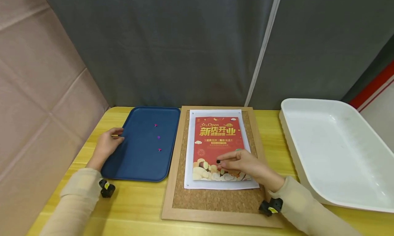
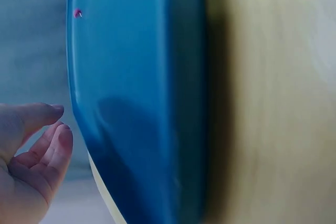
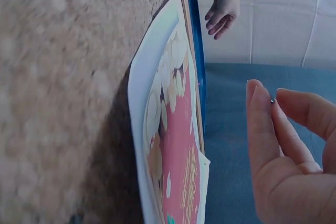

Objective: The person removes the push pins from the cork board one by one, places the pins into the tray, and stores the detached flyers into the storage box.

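Note:
My right hand (image 1: 243, 164) hovers over the lower part of a red poster (image 1: 215, 140), pinching a small black pushpin (image 1: 218, 161) between thumb and fingertips. In the right wrist view only a dark speck of the pushpin (image 3: 272, 101) shows. The poster lies with a white sheet (image 1: 188, 160) under it on a wood-framed cork board (image 1: 212, 200); the sheet's lower edge lifts off the cork. At the blue tray's (image 1: 132, 160) left rim is my left hand (image 1: 108, 143), fingers loosely bent, thumb and fingertips apart and nothing between them (image 2: 37, 156).
On the tray lie a pink pushpin (image 1: 155, 125), a purple pushpin (image 1: 158, 137) and another pink pushpin (image 1: 159, 149). A large white tub (image 1: 307, 181) stands right of the board. A grey partition (image 1: 172, 58) rises behind the yellow wooden table (image 1: 135, 205).

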Motion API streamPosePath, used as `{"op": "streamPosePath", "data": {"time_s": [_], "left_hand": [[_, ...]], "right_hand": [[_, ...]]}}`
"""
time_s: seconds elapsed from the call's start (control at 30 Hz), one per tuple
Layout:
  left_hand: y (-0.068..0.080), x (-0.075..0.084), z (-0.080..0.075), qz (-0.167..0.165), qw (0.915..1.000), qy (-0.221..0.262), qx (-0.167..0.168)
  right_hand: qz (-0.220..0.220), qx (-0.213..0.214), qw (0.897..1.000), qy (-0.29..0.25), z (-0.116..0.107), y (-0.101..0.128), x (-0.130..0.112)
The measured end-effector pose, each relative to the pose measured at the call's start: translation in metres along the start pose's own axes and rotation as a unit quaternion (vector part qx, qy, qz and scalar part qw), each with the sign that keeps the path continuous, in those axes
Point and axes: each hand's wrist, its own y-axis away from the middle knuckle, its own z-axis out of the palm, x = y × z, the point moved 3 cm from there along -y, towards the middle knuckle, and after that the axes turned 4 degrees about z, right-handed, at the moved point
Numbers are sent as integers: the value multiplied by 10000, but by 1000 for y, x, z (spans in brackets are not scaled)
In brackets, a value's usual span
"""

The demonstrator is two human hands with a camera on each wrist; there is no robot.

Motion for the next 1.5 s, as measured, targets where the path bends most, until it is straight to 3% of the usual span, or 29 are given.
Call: {"op": "streamPosePath", "data": {"time_s": [0.3,0.5,0.7,1.1,1.5], "left_hand": [[4,-23,-4,-241,9992,-263,-173],[5,-27,-4,-344,9982,-418,-269],[4,-29,-4,-413,9974,-465,-362],[2,-33,-4,-410,9961,-637,-444],[1,-35,0,-681,9945,-547,-570]], "right_hand": [[2,53,9999,-135,9,-9,-4],[-86,92,9999,-61,19,-17,-14],[-205,-70,9984,-530,33,-29,-28],[-212,-327,9936,-1064,77,-57,-53],[-117,-745,9875,-1384,122,-77,-64]]}}
